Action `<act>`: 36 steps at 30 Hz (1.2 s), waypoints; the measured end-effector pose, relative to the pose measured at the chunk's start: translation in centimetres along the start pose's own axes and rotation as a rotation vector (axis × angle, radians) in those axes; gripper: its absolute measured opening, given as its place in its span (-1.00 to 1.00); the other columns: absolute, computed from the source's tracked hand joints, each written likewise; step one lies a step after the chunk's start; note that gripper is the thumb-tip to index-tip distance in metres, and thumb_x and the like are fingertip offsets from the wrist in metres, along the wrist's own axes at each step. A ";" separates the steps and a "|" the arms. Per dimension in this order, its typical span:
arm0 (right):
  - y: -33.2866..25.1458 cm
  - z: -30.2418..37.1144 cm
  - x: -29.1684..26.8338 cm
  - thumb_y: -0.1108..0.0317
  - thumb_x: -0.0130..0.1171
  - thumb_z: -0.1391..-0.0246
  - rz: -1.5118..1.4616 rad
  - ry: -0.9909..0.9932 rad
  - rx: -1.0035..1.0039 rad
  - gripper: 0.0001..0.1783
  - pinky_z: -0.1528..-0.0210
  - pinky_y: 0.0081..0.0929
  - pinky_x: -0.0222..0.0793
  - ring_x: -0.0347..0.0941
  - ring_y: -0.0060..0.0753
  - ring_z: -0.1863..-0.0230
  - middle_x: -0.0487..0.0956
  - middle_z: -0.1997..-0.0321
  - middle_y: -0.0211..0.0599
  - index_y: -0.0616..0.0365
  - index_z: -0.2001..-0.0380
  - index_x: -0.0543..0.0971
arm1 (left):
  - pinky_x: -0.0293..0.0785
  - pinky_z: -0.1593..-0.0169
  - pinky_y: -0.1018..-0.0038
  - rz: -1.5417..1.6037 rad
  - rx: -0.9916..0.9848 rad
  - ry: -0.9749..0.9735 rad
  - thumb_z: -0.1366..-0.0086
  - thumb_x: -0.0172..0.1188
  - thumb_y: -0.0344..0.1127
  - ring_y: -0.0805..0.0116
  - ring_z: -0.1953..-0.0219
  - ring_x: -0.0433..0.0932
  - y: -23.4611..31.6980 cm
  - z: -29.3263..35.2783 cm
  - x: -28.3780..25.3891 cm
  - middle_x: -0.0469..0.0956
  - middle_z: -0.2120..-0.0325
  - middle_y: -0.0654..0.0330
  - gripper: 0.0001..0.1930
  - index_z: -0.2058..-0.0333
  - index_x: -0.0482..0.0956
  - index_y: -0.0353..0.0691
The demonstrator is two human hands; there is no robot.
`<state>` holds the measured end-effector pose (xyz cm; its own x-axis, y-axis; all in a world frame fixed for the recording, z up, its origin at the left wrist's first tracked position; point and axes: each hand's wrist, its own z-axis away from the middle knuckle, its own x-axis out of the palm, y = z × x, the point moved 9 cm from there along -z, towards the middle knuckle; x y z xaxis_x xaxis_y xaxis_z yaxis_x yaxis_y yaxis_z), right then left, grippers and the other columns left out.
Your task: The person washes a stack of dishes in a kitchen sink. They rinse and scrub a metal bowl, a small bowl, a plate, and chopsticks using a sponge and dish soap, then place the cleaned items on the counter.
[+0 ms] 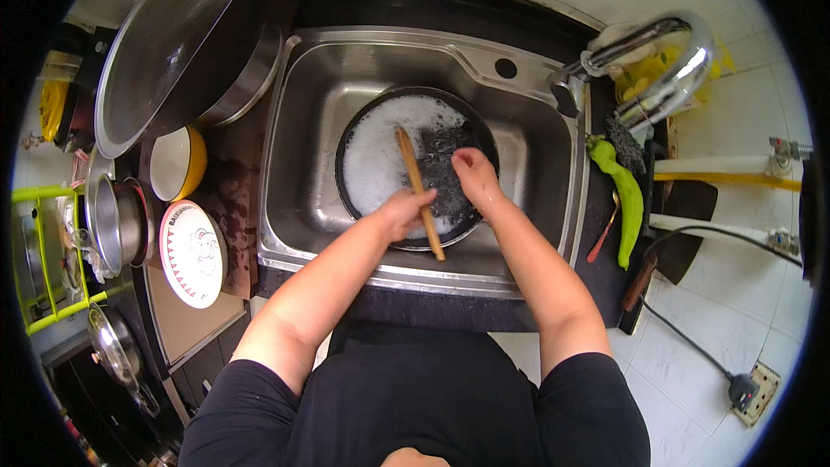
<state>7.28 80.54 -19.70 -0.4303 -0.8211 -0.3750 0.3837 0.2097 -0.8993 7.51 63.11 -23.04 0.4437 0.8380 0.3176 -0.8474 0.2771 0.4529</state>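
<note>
Suds point(372, 156) and dark water point(448, 195) share a black pan point(487, 140).
Left hand point(406, 214) grips a wooden utensil point(413, 175); right hand point(475, 177) curls, contents unclear. Bare sink point(316, 190) flanks the pan.

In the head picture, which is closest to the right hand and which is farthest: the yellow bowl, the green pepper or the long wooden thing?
1. Long wooden thing: just to the left of the right hand, held by the left hand.
2. Green pepper: on the right, beside the sink.
3. Yellow bowl: farthest, left of the sink.
</note>
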 end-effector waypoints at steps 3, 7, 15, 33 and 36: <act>1.8 -1.0 -0.7 0.18 0.07 0.02 0.085 0.053 0.169 -0.67 0.16 -0.39 0.33 0.47 -0.20 0.24 0.55 0.32 -0.09 0.24 0.31 0.52 | 0.33 0.15 0.45 -0.048 0.049 0.148 -0.20 0.04 -0.18 0.35 0.25 0.43 0.9 -0.8 -1.8 0.46 0.37 0.21 -0.75 0.22 0.41 -0.19; 7.6 -6.8 0.4 0.13 -0.06 -0.05 -0.031 0.164 0.304 -0.60 0.12 -0.33 0.30 0.44 -0.12 0.15 0.53 0.22 -0.01 0.25 0.22 0.48 | 0.30 0.12 0.52 0.095 0.506 0.653 -0.19 -0.03 -0.31 0.36 0.29 0.40 5.2 -4.0 -12.0 0.45 0.36 0.20 -0.80 0.23 0.41 -0.23; -0.2 -3.5 16.3 -0.13 -0.19 -0.05 0.006 -0.291 0.405 -0.24 -0.20 -0.32 0.06 0.17 0.04 -0.18 0.26 -0.13 0.19 0.33 -0.10 0.23 | 0.18 -0.11 0.27 0.670 -0.050 0.209 -0.25 -0.19 0.10 0.14 0.01 0.35 3.5 -7.2 -7.4 0.35 0.00 0.07 -0.45 -0.01 0.29 -0.24; -4.6 -3.0 7.8 -0.04 -0.41 -0.18 0.998 0.126 -0.347 -0.41 -0.05 -0.13 0.18 0.33 0.03 -0.02 0.40 -0.01 0.05 0.19 0.12 0.46 | 0.21 -0.08 0.37 0.575 0.187 0.080 -0.29 -0.19 0.06 0.23 0.03 0.35 5.6 -4.3 -4.8 0.38 0.04 0.09 -0.47 0.04 0.32 -0.32; 1.5 -5.3 5.9 -0.11 -0.43 -0.16 0.578 -0.036 0.268 -0.33 0.00 -0.15 0.23 0.32 0.02 -0.02 0.39 -0.01 0.07 0.25 0.10 0.43 | 0.29 -0.01 0.40 0.581 0.091 0.382 -0.28 -0.15 -0.01 0.19 0.07 0.41 5.5 -4.3 -7.5 0.40 0.05 0.08 -0.52 0.03 0.32 -0.30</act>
<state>0.94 78.81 -24.49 -0.0667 -0.6332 -0.7711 0.7390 0.4879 -0.4645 -1.73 60.32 -26.49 -0.2215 0.9495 0.2221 -0.8813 -0.2924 0.3712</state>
